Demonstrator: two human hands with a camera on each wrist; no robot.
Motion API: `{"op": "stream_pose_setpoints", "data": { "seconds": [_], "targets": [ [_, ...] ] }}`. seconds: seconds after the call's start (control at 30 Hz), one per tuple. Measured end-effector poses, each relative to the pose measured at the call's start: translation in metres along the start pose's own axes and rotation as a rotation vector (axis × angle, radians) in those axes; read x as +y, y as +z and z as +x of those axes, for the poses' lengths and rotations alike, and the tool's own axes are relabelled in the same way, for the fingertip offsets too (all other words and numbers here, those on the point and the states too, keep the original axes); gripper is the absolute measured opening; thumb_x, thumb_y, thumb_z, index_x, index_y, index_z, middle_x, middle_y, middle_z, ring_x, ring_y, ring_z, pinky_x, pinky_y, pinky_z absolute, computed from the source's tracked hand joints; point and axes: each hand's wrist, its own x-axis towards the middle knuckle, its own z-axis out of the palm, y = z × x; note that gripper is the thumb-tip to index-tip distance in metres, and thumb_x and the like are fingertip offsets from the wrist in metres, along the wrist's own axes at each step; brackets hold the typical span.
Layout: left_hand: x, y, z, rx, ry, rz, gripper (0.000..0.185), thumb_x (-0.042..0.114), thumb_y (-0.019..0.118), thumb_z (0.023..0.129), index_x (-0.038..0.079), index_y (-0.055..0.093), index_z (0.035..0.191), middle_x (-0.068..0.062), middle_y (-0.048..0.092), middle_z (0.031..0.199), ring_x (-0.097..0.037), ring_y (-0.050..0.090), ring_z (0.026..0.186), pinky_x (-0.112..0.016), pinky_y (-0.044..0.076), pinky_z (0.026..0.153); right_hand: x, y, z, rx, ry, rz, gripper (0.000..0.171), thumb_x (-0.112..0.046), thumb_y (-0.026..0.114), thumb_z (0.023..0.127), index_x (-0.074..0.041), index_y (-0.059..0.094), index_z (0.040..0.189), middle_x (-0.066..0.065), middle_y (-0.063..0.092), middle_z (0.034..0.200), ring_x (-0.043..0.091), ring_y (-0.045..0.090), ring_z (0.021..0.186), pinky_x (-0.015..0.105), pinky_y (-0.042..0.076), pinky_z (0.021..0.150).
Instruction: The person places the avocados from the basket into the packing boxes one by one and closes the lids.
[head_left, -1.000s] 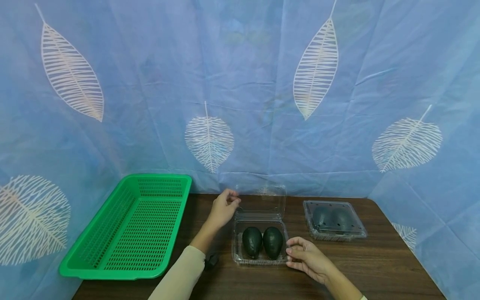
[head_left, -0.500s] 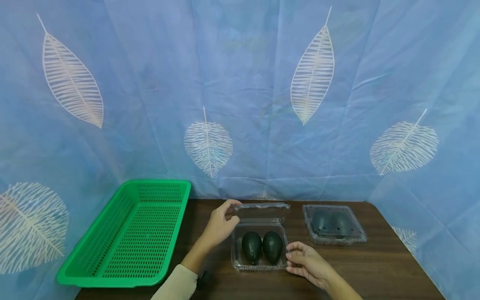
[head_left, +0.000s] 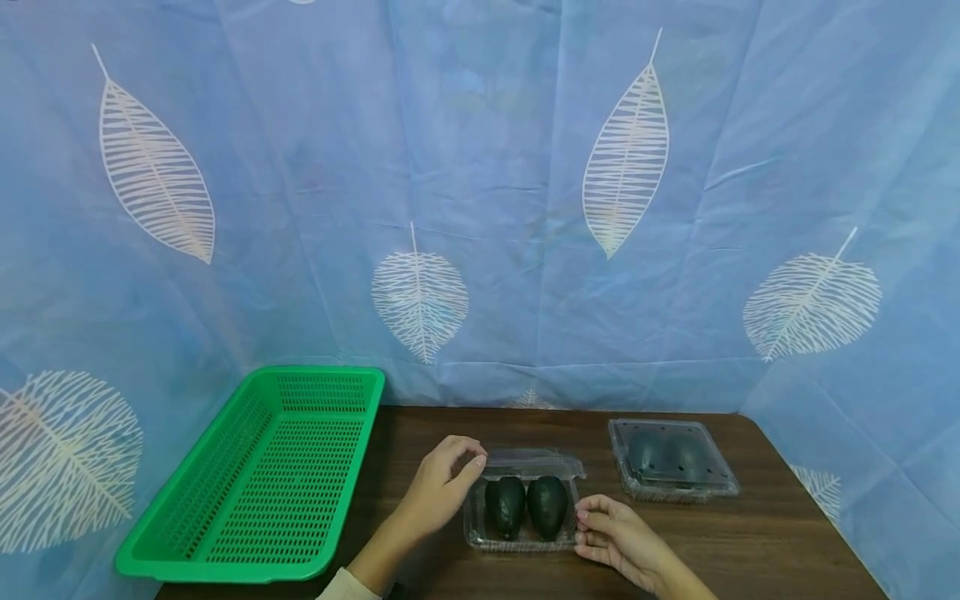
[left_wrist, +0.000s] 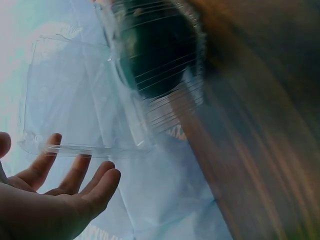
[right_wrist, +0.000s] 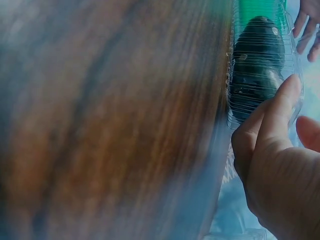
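While the head view places the clear clamshell box (head_left: 522, 508) near the front edge of the brown worktop (head_left: 780, 533), we see our left hand (head_left: 441, 487) at its left rear corner, fingers curled and pinching the hinged lid (head_left: 534, 463), which stands partly lowered over two dark avocados (head_left: 525, 505) lying side by side in the tray. Our right hand (head_left: 611, 533) rests at the box's right front corner, fingers curled against the tray wall. From the left wrist view we get what the head view lacks: the lid's thin transparent edge (left_wrist: 90, 149) crosses the left fingers (left_wrist: 75, 175), with one avocado (left_wrist: 159, 55) visible through the ribbed plastic. From the right wrist view we see a right fingertip (right_wrist: 280, 107) pressed flat against the ribbed tray side, an avocado (right_wrist: 256, 60) just behind it; this view is blurred across the wood. Only the head view shows the green mesh basket (head_left: 262, 475) at the left, overhanging the worktop's left edge, and a second, closed clamshell (head_left: 671, 458) at the right rear, apart from the first. Bare wood lies between basket and left hand, and in front of the closed clamshell.
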Motion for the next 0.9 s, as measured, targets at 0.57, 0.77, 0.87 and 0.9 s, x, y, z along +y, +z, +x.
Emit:
{"op": "stream_pose_setpoints", "data": {
  "seconds": [0.57,0.77,0.87,0.9],
  "targets": [
    [-0.019,0.009,-0.03,-0.097,-0.071,0.026,0.018,0.021,0.069,0.095,0.014,0.07,0.112,-0.015,0.055,0.138,-0.039,0.056,0.128,-0.061,0.049,0.095,-0.005,0.0,-0.01,-0.074,0.028,0.082,0.037,-0.048,0.036,0.112,-0.017,0.056,0.117,-0.005,0.066,0.102,0.014,0.071,0.098,0.038,0.057,0.1],
    [-0.023,0.01,-0.031,-0.121,-0.107,0.037,0.03,0.008,0.063,0.085,0.014,0.069,0.114,-0.011,0.053,0.136,-0.035,0.054,0.126,-0.049,0.046,0.086,-0.007,0.001,-0.01,-0.043,0.007,0.058,0.022,-0.025,0.041,0.112,-0.013,0.048,0.128,-0.001,0.058,0.107,0.014,0.065,0.101,0.04,0.056,0.102],
    [-0.025,0.01,-0.032,-0.121,-0.12,0.031,0.038,0.004,0.062,0.081,0.014,0.068,0.117,-0.011,0.052,0.134,-0.034,0.053,0.121,-0.046,0.044,0.083,-0.006,0.003,-0.008,-0.008,0.009,0.049,0.03,-0.014,0.048,0.108,-0.008,0.038,0.135,-0.001,0.059,0.103,0.014,0.065,0.099,0.041,0.057,0.101],
    [-0.026,0.011,-0.032,-0.12,-0.124,0.026,0.039,0.003,0.063,0.08,0.014,0.067,0.117,-0.012,0.051,0.134,-0.034,0.053,0.119,-0.045,0.045,0.083,-0.005,0.004,-0.008,0.002,0.009,0.044,0.035,-0.012,0.05,0.107,-0.007,0.034,0.137,-0.001,0.06,0.102,0.014,0.065,0.099,0.042,0.057,0.101]
  ]
}}
